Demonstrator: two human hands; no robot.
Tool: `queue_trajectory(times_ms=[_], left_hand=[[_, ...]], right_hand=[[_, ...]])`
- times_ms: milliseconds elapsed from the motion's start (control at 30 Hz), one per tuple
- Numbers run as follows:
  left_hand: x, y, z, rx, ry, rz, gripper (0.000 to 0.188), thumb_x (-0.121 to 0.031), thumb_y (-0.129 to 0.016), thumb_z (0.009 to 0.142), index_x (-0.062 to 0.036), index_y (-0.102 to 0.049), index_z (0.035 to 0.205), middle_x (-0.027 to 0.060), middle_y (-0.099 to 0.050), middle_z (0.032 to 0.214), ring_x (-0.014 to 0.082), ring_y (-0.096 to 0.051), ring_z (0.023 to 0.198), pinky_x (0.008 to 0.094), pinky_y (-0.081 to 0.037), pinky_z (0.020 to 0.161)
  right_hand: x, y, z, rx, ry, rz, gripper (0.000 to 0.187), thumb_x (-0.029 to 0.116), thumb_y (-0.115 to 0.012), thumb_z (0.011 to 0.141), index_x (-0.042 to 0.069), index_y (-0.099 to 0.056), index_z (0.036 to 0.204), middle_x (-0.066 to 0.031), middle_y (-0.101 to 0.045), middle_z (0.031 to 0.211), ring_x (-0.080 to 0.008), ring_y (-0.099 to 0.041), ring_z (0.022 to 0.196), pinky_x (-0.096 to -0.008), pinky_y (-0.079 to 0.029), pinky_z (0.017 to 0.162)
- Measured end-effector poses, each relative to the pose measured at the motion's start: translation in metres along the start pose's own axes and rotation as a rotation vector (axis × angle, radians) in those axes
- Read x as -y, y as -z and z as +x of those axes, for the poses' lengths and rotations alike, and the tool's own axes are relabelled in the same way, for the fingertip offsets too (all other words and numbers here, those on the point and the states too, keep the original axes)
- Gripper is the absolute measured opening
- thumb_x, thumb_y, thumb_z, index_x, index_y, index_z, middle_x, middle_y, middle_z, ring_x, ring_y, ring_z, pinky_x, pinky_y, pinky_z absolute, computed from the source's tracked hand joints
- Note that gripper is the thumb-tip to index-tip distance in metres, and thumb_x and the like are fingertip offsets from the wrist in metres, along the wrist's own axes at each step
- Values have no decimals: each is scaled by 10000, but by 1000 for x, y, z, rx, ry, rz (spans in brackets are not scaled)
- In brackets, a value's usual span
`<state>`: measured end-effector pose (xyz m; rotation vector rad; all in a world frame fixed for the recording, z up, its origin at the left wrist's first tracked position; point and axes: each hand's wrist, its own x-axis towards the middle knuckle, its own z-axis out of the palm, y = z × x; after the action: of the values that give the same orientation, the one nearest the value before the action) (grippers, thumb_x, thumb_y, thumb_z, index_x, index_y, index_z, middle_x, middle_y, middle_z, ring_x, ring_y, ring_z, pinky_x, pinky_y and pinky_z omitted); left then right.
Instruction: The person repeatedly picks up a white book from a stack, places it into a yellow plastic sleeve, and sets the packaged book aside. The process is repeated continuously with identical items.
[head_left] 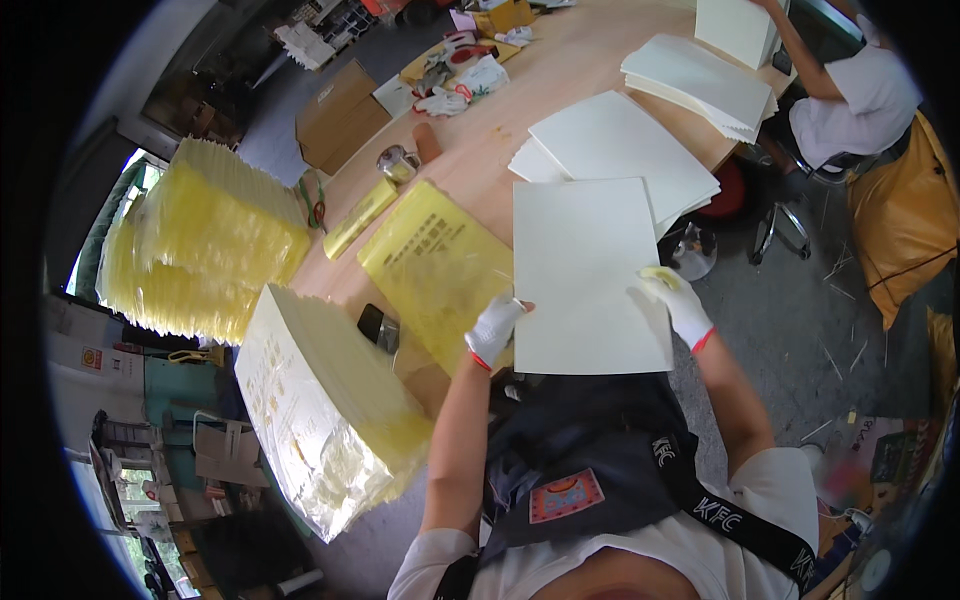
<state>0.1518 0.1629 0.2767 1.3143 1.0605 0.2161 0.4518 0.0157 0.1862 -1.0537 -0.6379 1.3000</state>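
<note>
A large white sheet of paper or thin card (590, 270) lies in front of me, above the near edge of the table. My left hand (495, 330), in a white glove with a red cuff, is closed at the sheet's left edge, its bare thumb resting on top. On the opposite edge my right hand (680, 305), gloved the same way, grips the sheet with yellowish fingertips over its face. To the left, a yellow translucent plastic bag (437, 262) with dark print lies flat, close to my left hand. Fanned white sheets (630, 145) rest just beyond the held one.
Tall stacks of yellow plastic-wrapped material (210, 235) and a bulky wrapped stack (315, 410) stand at left. Green-handled scissors (316, 205), a glass jar (396, 163) and a cardboard box (340, 118) sit farther back. Another person (850, 105) sits at far right beside more white sheets (700, 85).
</note>
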Motion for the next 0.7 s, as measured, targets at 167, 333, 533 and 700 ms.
queue_trajectory(times_ms=[167,333,533,700], left_hand=[[34,-68,-15,-227,-293,684,625,-197,-581,869,7,-372,1422,190,-615,1202,282,-603,1081,349,-491,905],[5,-100,-41,-147,-244,739,715,-170,-598,872,-46,-274,1496,186,-596,1213,305,-587,1073,376,-486,929],[-13,32,-98,-250,-407,-580,632,-281,-530,979,-78,-261,1513,118,-553,1321,133,-588,670,319,-534,703],[-32,63,-132,-200,-648,-214,639,-318,-558,953,-70,-320,1493,101,-649,1186,201,-635,713,374,-536,738]], right_hand=[[-9,-88,3,135,249,-389,597,406,-661,885,26,-516,1322,-167,-619,1222,-261,-613,1096,-336,-459,943],[-21,-104,3,-187,167,-925,349,424,-597,897,97,-677,987,-151,-667,894,-346,-654,841,-406,-494,693],[74,-112,-40,269,568,-1433,219,291,-655,858,73,-641,875,-112,-624,935,-290,-627,721,-401,-492,620],[90,-140,-39,483,828,-1782,166,307,-635,848,143,-648,869,-66,-610,1047,-223,-631,705,-374,-513,589]])
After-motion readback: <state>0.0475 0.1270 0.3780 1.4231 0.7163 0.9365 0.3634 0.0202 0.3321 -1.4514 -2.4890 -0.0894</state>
